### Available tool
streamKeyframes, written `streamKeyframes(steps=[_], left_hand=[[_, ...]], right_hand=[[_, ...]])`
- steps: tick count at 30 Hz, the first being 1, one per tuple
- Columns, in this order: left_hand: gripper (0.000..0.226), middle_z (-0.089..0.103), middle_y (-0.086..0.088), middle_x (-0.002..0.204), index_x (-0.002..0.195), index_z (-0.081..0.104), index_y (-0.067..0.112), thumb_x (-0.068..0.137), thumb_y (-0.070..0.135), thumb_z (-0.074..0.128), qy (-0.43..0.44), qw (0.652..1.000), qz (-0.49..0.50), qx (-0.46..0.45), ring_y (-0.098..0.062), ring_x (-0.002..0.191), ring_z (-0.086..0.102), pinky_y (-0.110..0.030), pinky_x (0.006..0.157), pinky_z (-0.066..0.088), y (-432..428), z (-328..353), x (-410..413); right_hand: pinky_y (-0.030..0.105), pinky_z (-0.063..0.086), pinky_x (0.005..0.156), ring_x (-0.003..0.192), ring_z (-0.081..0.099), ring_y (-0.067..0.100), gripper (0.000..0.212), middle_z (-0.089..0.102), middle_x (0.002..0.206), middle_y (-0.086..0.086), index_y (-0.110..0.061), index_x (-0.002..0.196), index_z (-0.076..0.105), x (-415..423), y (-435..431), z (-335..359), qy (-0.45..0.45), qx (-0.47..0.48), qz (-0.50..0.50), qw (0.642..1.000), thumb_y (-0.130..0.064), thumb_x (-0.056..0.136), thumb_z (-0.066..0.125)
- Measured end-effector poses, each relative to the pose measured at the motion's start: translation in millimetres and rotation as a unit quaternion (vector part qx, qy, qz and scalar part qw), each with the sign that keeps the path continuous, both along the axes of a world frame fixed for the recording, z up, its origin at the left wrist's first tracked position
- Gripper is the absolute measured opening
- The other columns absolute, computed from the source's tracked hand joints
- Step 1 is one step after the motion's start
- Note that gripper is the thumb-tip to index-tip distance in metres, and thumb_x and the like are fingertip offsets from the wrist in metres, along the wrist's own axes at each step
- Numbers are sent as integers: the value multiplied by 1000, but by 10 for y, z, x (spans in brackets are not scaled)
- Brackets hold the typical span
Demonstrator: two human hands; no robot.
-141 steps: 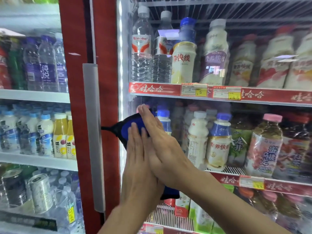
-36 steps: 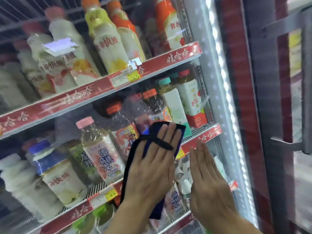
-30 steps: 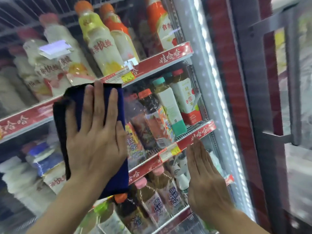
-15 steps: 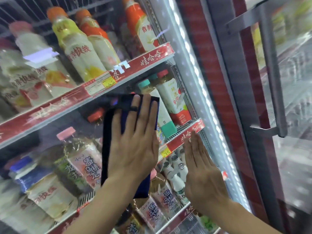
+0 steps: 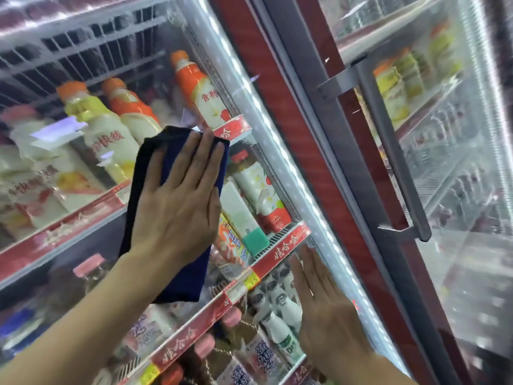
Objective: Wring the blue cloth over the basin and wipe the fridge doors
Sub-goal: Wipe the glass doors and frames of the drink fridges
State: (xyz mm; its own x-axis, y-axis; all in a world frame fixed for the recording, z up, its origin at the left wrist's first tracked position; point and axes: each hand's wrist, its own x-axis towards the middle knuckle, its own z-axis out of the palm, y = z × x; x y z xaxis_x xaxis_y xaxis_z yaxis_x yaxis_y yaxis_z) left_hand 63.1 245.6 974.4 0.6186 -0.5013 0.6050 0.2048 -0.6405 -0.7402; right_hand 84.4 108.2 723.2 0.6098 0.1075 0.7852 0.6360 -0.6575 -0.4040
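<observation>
Cloth (image 5: 177, 245) lies flat beneath left grip (image 5: 180, 201).

We face a glass fridge door (image 5: 83, 87), a flat, unbroken surface open to a sweeping hand above and to the left. Our left hand (image 5: 177, 207) lies flat on the cloth (image 5: 180, 276) at mid-door; our right hand (image 5: 330, 326) lies flat on the glass lower right, apart from it. Bottles (image 5: 111, 140) and shelves (image 5: 277, 252) sit behind the glass, out of reach. To the right, a red frame (image 5: 277, 79) and a protruding metal handle (image 5: 388, 140) bound the pane.
</observation>
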Motion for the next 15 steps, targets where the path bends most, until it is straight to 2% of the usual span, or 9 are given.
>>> streamKeyframes(steps=[2, 5, 8, 10, 13, 15], left_hand=[[64, 10, -8, 170, 161, 15, 8, 102, 30, 22, 22, 999, 11, 25, -22, 157, 8, -56, 125, 9, -88, 40, 88], [64, 7, -9, 170, 162, 11, 9, 102, 32, 19, 80, 993, 9, 82, -24, 157, 9, -57, 124, 9, -162, -34, 198], [64, 7, -9, 170, 162, 9, 10, 102, 33, 18, 134, 982, -5, 130, -26, 157, 14, -57, 123, 13, -207, -137, 249], [66, 9, -9, 170, 161, 12, 9, 101, 34, 24, 152, 978, -14, 144, -26, 156, 17, -57, 124, 13, -212, -226, 241], [68, 13, -8, 169, 161, 17, 9, 100, 34, 31, 167, 973, -29, 155, -27, 155, 19, -55, 125, 8, -206, -468, 202], [67, 17, -9, 168, 160, 21, 8, 99, 33, 33, 176, 971, -45, 155, -27, 155, 19, -53, 126, 5, -190, -701, 169]], right_hand=[[53, 53, 98, 139, 41, 44, 79, 41, 152, 28, 10, 141, 48, 34, -43, 45, 4, -6, -5, 1000, -2, 63, 46], [53, 55, 93, 137, 44, 44, 100, 42, 151, 28, 10, 140, 49, 80, -92, 78, 12, -19, -4, 1000, 6, 42, 70], [50, 56, 94, 137, 44, 43, 106, 42, 152, 26, 9, 141, 48, 114, -98, 86, 22, -28, 7, 999, 4, 38, 75], [50, 55, 95, 136, 45, 43, 99, 42, 151, 26, 9, 140, 49, 141, -66, 43, 23, -27, 7, 999, 4, 44, 71], [49, 53, 98, 138, 42, 44, 79, 40, 152, 28, 10, 142, 47, 137, -23, -30, 25, -12, 4, 1000, -4, 64, 43], [47, 48, 105, 140, 39, 45, 80, 36, 154, 30, 11, 144, 43, 137, -19, -91, 32, -7, -10, 999, -5, 66, 31]])
